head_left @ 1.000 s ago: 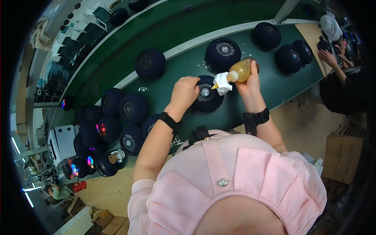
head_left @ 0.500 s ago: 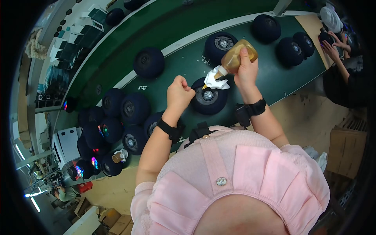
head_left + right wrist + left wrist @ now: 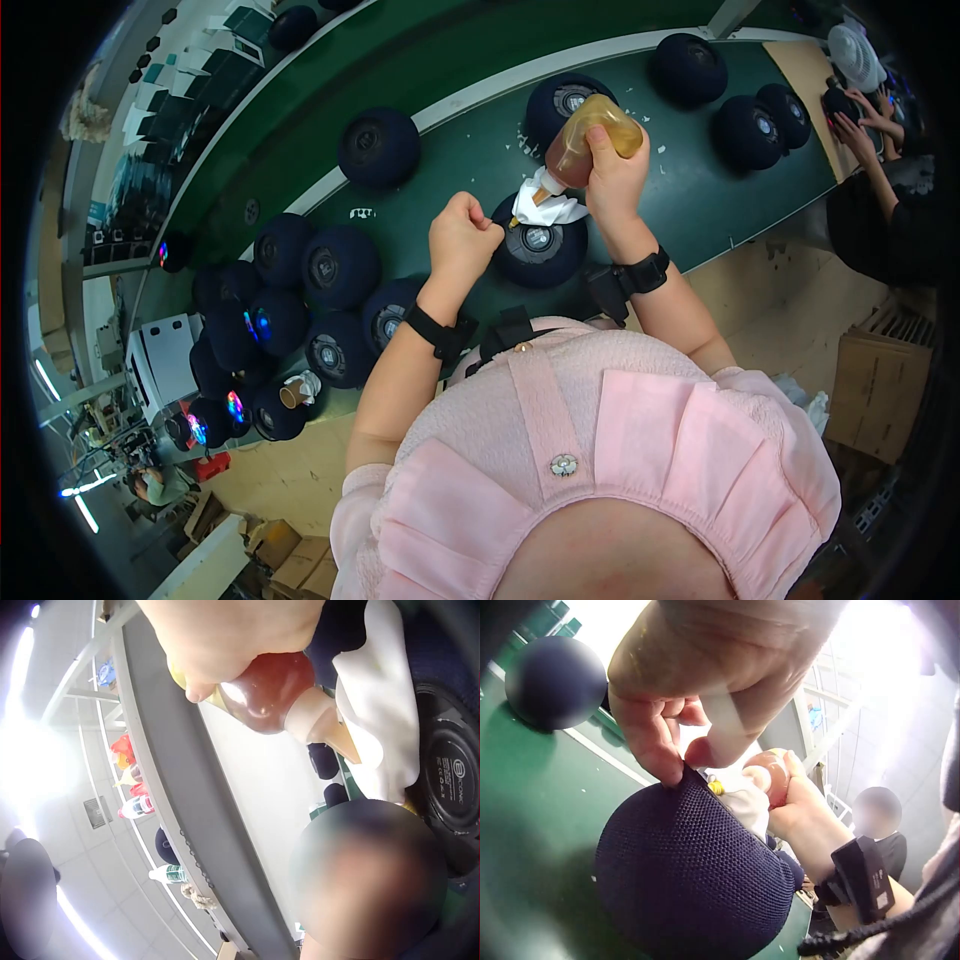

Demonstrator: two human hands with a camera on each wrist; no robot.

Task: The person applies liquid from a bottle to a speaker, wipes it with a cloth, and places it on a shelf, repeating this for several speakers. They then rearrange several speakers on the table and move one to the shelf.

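A round speaker in dark blue mesh fabric stands on the green bench before me, its black base facing up. My left hand pinches the edge of its mesh fabric between thumb and fingers, pulling it into a peak in the left wrist view. My right hand grips a squeeze bottle of amber liquid, tipped nozzle-down. White tissue is wrapped about the nozzle. The yellow nozzle tip is right at the fabric edge beside the left fingertips.
Several similar speakers crowd the left, some with colored lights, such as one speaker. Another speaker stands beyond my left hand, and one sits behind the bottle. Another person's hands work at the right end of the bench.
The bottle has been raised and tipped steeper, its nozzle moving left across the base to the fabric edge by the left hand. The left fingers have drawn in to a pinch.
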